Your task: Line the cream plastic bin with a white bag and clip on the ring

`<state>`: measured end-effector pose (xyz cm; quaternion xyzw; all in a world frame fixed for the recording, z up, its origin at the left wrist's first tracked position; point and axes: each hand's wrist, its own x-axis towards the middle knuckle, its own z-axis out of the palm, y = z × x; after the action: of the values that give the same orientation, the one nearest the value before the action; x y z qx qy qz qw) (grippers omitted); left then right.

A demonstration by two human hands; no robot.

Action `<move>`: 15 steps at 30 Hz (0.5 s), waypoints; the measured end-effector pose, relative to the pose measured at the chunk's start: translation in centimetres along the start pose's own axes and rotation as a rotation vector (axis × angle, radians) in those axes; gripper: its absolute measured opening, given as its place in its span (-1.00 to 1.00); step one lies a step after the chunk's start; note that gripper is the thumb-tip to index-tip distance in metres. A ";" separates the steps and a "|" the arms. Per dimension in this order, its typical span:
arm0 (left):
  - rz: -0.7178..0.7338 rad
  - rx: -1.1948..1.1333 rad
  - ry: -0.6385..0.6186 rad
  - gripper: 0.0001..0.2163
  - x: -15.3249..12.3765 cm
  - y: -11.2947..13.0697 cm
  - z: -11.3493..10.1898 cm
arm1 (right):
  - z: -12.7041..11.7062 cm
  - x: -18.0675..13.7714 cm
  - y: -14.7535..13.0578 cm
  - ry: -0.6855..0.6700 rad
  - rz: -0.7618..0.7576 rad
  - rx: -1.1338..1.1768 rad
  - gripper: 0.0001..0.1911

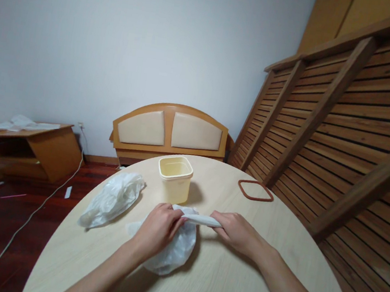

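Note:
Between my two hands a white plastic bag [179, 248] is stretched at its top, above the middle of the round table. My left hand [161, 226] is closed on the gathered part of the bag. My right hand [239, 230] pinches the end of a twisted strip pulled out to the right. The bag's body hangs below and partly behind my left hand; what it holds, if anything, I cannot make out. Just beyond stands a pale yellow square bin [176, 189], upright, its top uncovered. To the left lies another crumpled white plastic bag [115, 197].
The round wooden table [271, 273] carries a brown rounded-square ring [255, 198] at its right. Behind it stands a headboard [169, 128]. A slatted wooden frame [355, 139] leans close on the right. A cable [30, 219] crosses the floor near a low cabinet [49, 149].

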<state>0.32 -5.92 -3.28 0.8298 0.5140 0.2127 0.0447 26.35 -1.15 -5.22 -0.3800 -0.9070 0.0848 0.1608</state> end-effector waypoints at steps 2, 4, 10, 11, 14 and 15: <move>-0.010 -0.016 0.002 -0.69 0.0 0.0 0.1 | -0.1 0.0 -0.1 -0.003 0.013 0.054 -0.86; -0.028 -0.028 0.013 -0.69 0.0 -0.1 0.1 | -0.2 -0.1 -0.2 0.015 -0.005 0.126 -0.85; -0.094 -0.027 0.052 -0.72 0.2 -0.8 -0.1 | 0.2 -0.3 -0.4 0.133 -0.072 0.322 -0.78; -0.104 -0.031 0.057 -0.73 0.2 -1.0 -0.2 | 0.3 -0.4 -0.3 0.163 -0.064 0.312 -0.73; -0.130 -0.051 0.081 -0.73 0.3 -1.4 -0.1 | 0.6 -0.5 0.4 0.298 -0.053 0.203 -0.43; -0.134 -0.058 0.090 -0.73 0.3 -1.5 -0.1 | 0.7 -0.5 0.6 0.352 -0.064 0.164 -0.38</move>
<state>-0.85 -4.96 -3.58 0.7816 0.5634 0.2610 0.0596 26.89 -1.12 -6.13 -0.3457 -0.8664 0.0853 0.3500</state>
